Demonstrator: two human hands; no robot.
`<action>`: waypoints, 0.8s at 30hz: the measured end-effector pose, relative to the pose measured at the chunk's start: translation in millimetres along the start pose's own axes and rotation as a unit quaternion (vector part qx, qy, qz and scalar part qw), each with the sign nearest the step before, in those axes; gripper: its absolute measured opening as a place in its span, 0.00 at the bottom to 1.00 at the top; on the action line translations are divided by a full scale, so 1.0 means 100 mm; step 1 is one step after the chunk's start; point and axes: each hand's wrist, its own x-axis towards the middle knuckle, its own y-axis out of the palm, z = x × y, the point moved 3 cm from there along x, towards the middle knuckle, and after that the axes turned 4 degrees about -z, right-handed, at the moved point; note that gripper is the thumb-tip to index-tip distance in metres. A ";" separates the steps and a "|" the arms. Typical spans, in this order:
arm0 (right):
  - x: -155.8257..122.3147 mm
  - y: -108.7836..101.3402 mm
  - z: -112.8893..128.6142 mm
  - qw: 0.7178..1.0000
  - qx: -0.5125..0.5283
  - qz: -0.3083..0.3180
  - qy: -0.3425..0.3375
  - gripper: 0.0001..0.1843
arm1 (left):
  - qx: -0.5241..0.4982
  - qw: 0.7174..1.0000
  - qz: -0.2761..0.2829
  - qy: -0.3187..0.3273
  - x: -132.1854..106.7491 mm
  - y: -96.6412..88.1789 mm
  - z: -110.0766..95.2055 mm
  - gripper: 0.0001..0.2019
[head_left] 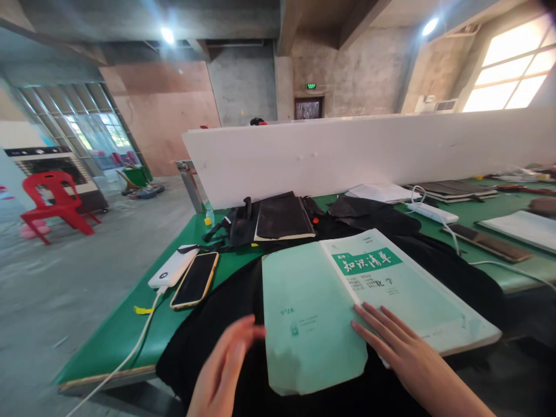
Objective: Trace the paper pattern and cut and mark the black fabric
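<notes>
A mint-green book (417,295) lies opened on a black cloth (237,289), its title page on the right and the plain cover side (299,289) folded out to the left. Large Chinese characters in a dark green band mark the title page. My right hand (402,347) rests flat on the lower part of the book by the fold, fingers stretched out. Beside the left edge of the cover side is my left hand (228,359), slightly blurred. Its thumb and fingers are apart and hold nothing; whether a fingertip touches the edge I cannot tell.
On the green tabletop (104,341) lie a phone (195,281) and a white power bank (171,269) with a cable. A black notebook (284,217) sits behind the book. A white board (347,156) stands across the back. At right are another phone (486,242) and a white power strip (432,212).
</notes>
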 end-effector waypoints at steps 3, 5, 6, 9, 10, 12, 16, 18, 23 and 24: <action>0.02 0.01 0.03 1.000 -0.011 -0.015 -0.004 0.36 | 0.278 0.956 -0.005 0.088 0.69 0.08 -0.31 0.26; 0.04 -0.01 0.03 1.000 -0.016 -0.012 -0.008 0.35 | 0.419 0.904 0.032 0.075 1.13 0.20 -0.28 0.28; 0.05 -0.03 0.03 1.000 -0.017 -0.013 -0.011 0.35 | 0.436 0.896 0.045 0.076 1.30 0.25 -0.24 0.28; 0.08 -0.10 0.04 0.999 -0.024 -0.018 -0.019 0.34 | 0.483 0.869 0.063 0.086 1.65 0.30 -0.09 0.28; 0.09 -0.12 0.05 0.999 -0.028 -0.014 -0.019 0.34 | 0.495 0.861 0.068 0.094 1.71 0.29 -0.05 0.29; 0.08 -0.14 0.08 0.999 -0.033 0.003 -0.009 0.34 | 0.516 0.846 0.074 0.115 1.80 0.25 0.00 0.29; 0.02 -0.09 0.20 1.000 -0.018 0.005 -0.015 0.34 | 0.546 0.818 0.076 0.161 1.93 0.14 0.04 0.29; 0.00 -0.05 0.26 1.000 -0.012 -0.005 -0.029 0.34 | 0.554 0.807 0.086 0.183 1.99 0.10 0.05 0.29; 0.07 -0.12 0.35 0.999 -0.002 0.012 -0.029 0.36 | 0.557 0.789 0.122 0.227 2.07 0.04 0.05 0.30; 0.08 -0.18 0.33 0.999 0.020 0.024 -0.027 0.38 | 0.557 0.788 0.121 0.231 2.07 0.03 0.04 0.30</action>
